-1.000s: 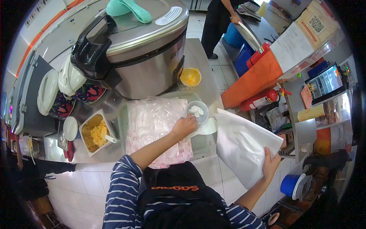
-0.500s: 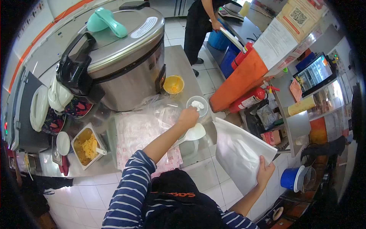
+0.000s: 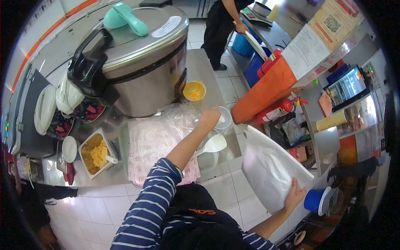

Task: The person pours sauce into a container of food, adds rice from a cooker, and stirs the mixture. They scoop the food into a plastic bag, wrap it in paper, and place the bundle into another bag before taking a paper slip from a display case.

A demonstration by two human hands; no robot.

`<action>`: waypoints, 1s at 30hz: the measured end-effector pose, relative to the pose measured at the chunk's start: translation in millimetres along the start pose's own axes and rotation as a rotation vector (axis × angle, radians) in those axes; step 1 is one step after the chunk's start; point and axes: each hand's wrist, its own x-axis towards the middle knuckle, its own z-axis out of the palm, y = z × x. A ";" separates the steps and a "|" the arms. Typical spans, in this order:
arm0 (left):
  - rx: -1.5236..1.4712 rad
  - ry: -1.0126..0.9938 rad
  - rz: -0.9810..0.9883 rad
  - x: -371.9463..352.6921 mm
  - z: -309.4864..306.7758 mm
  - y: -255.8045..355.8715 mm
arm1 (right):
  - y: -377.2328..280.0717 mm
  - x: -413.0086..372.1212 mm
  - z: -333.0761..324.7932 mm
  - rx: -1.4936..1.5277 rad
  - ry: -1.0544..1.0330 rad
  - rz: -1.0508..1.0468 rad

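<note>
My left hand (image 3: 209,118) is at the near side of a clear plastic cup (image 3: 225,120), fingers bunched at its rim; what they pinch, if anything, is hidden. Something white shows inside that cup. Off to the right, my right hand (image 3: 294,196) grips the lower edge of a large white plastic bag (image 3: 273,173), thumb on its face. Below my left forearm lies a white rice paddle (image 3: 215,143) over a clear tray. Printed wrapping paper (image 3: 150,146) is stacked beside it, with clear plastic film (image 3: 179,118) near the wrist.
A big steel rice cooker (image 3: 146,73) fills the counter's back, a teal scoop (image 3: 125,21) on its lid. A yellow bowl (image 3: 194,91) stands beside it. At left is a container of yellow food (image 3: 99,156). An orange pillar (image 3: 266,89) and another person (image 3: 216,33) are beyond.
My left hand has shifted slightly up and right at the cup, covering more of its white contents. The bag and my right hand sit a little farther right; the view has shifted slightly.
</note>
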 end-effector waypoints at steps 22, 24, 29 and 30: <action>-1.245 0.559 -0.514 -358.0 -214.1 -36.0 | -138.3 -4.6 219.0 0.624 -0.782 -0.024; -1.316 0.479 -0.513 -371.3 -214.7 -39.2 | -145.9 -14.2 214.3 0.689 -0.810 -0.030; -1.390 0.391 -0.383 -419.4 -227.4 -57.6 | -143.4 -63.6 215.1 0.698 -0.609 0.275; -1.425 0.397 -0.351 -432.1 -229.5 -62.3 | -133.6 -81.1 220.2 0.699 -0.546 0.335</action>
